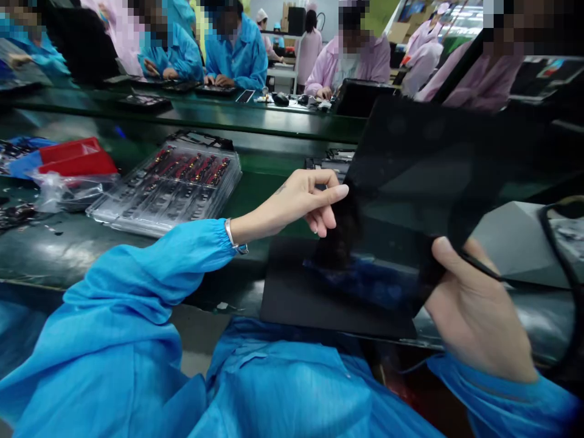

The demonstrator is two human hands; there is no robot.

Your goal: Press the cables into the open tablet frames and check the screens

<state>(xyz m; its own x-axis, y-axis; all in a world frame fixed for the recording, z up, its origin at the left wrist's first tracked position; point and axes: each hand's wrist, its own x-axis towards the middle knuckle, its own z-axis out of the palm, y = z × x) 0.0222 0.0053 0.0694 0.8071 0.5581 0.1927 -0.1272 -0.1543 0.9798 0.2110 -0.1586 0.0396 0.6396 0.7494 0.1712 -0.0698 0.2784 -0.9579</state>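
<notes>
A large dark glossy screen panel (410, 182) stands tilted in front of me, with reflections on its face. My right hand (479, 304) grips its lower right edge, thumb on the front and fingers behind. At the panel's left edge is my left hand (310, 201), its thumb and index finger pinched together on that edge and the other fingers curled. Whether a thin film is also in that pinch cannot be made out. Below the panel, a flat black sheet or board (292, 298) lies at the front edge of the bench, partly hidden by the panel.
Clear plastic trays (168, 194) of small parts sit stacked to the left. Beyond them are a red bin (77, 158) and a plastic bag (57, 190). A black cable (559, 255) curves at the right. Co-workers in blue and pink sit across the bench (274, 125).
</notes>
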